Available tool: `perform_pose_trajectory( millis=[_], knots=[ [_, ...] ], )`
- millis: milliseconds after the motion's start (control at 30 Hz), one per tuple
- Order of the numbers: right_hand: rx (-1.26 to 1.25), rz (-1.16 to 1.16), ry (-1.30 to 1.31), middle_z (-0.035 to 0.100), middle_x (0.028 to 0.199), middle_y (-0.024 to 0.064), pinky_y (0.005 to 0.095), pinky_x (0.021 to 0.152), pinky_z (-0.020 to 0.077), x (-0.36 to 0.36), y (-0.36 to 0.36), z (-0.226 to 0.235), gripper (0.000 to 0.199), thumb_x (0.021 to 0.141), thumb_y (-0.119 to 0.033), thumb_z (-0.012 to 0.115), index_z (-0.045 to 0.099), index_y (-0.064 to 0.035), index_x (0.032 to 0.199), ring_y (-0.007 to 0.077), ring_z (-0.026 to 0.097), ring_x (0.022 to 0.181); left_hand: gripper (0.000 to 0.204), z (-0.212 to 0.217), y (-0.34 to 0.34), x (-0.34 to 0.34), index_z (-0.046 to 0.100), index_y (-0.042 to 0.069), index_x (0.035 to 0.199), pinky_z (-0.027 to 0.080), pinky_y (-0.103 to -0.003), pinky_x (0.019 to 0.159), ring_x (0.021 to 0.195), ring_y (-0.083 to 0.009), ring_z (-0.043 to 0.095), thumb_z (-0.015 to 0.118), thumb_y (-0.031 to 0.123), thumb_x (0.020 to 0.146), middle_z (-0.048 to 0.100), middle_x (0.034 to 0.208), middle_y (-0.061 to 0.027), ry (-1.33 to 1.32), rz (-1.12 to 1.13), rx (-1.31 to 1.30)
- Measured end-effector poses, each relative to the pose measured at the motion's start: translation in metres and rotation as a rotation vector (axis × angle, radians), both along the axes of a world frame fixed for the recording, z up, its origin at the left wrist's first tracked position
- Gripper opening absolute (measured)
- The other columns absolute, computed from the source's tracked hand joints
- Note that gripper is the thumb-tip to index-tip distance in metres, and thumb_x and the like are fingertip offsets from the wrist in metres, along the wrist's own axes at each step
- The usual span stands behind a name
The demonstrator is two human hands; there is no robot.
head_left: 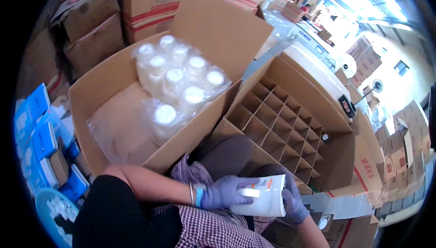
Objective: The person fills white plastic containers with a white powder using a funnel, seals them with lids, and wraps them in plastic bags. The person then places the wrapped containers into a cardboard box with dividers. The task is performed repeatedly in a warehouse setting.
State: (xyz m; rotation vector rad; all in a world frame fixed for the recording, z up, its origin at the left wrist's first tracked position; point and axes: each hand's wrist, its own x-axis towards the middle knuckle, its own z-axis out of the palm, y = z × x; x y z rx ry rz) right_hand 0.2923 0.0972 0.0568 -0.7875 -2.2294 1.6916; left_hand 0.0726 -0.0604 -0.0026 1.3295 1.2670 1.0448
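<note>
A white plastic jug (pixel 261 208) with a side handle and an orange-marked label lies sideways above my lap. My left hand (pixel 225 192), in a purple glove, is closed around its handle side. At the other end my gloved right hand (pixel 295 202) grips the jug's edge, with some fingers hidden behind it. In front of me to the left, an open carton (pixel 106 82) holds several white-capped white bottles (pixel 175 76) in clear plastic wrap. To the right stands an open carton with a cardboard divider grid (pixel 277 125). A small white object (pixel 325 136) sits by its far right cells.
A blue basin (pixel 40 199) of small white pieces stands at lower left, below blue boxes (pixel 44 141). Stacked cartons (pixel 156 0) rise behind. A long machine (pixel 313 43), a fan (pixel 377 85) and more cartons (pixel 411 143) are farther right.
</note>
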Motion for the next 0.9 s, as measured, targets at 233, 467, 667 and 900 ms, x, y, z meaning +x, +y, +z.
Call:
perform_pose_trajectory(
  millis=[233,467,667,900],
  knots=[
    [0.127,-0.054,0.077,0.055,0.136,0.0168,0.0384,0.11,0.0399,-0.008,0.043,-0.025,0.058,0.093,-0.028,0.048,0.048,0.0035,0.142,0.0258,0.054,0.126,0.081,0.023,-0.045,-0.197,0.061,0.006,0.128,0.044,-0.047,0.102,0.117,-0.037,0.057,0.083,0.056,0.068,0.062,0.125,-0.0175,1.082,0.666,0.386],
    [0.236,-0.13,0.24,0.058,0.132,0.0152,0.0367,0.111,0.0387,-0.046,0.078,-0.037,0.047,0.095,-0.022,0.048,0.055,0.0032,0.134,0.0249,0.055,0.125,0.042,0.024,-0.084,-0.32,0.072,0.002,0.091,0.051,-0.045,0.082,0.093,-0.0346,0.068,0.072,0.043,0.086,0.071,0.089,-0.0183,0.897,0.337,-0.557],
    [0.45,-0.103,0.395,0.06,0.128,0.017,0.0382,0.109,0.0407,-0.101,0.044,0.029,0.052,0.08,-0.01,0.056,0.059,0.0015,0.13,0.0294,0.057,0.121,0.033,0.162,-0.027,-0.265,0.071,0.001,0.101,0.053,-0.038,0.077,0.088,-0.0205,0.068,0.061,0.033,0.098,0.071,0.096,-0.007,0.311,0.172,-0.006],
    [0.668,-0.01,0.486,0.043,0.147,0.0248,0.0468,0.113,0.0366,-0.148,-0.019,0.014,0.117,0.056,-0.042,0.095,0.038,0.0038,0.147,0.0407,0.044,0.134,0.049,0.189,0.144,-0.155,0.063,0.006,0.12,0.048,-0.044,0.103,0.115,-0.0277,0.062,0.049,0.049,0.103,0.067,0.118,-0.0111,-0.981,-0.199,0.699]
  ],
)
